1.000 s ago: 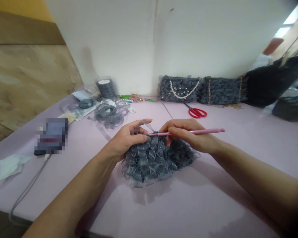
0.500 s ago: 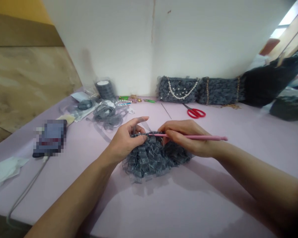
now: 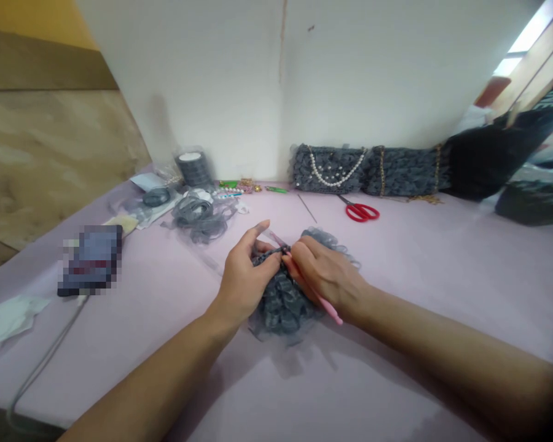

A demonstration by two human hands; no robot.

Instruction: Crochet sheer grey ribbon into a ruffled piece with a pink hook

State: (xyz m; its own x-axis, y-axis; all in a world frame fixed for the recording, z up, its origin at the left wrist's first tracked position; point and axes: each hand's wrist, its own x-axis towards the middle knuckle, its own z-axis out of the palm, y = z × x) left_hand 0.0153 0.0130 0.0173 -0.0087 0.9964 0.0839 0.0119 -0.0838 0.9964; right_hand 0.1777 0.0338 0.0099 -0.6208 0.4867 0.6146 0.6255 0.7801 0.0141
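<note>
Pink and slim, a crochet hook (image 3: 325,302) sits in the closed grip of the right hand (image 3: 325,273), slanting from its knobbed end, low by the wrist, up to the tip at the thumb of the left hand (image 3: 246,270). Dark grey ruffled ribbon work (image 3: 286,307) hangs directly below that meeting point; its top edge is pinched between the left thumb and the fingers behind it, while the left index finger stands raised. The right hand's fingertips press at the same edge, just beside the left thumb, and some ruffles show beyond the right knuckles. A sheer ribbon strand (image 3: 207,261) runs from near the left hand toward a loose heap of grey ribbon (image 3: 194,212) on the pale lilac table (image 3: 396,374).

Past the hands, a thin rod (image 3: 307,209) and red-handled scissors (image 3: 363,212) lie near each other. Against the wall stand two ruffled grey bags, one with a pearl strand (image 3: 334,183), the other with a gold chain (image 3: 382,172). Farther left are a ribbon spool (image 3: 194,170), a phone (image 3: 92,258) with a cable (image 3: 50,353), and crumpled white paper (image 3: 16,316).
</note>
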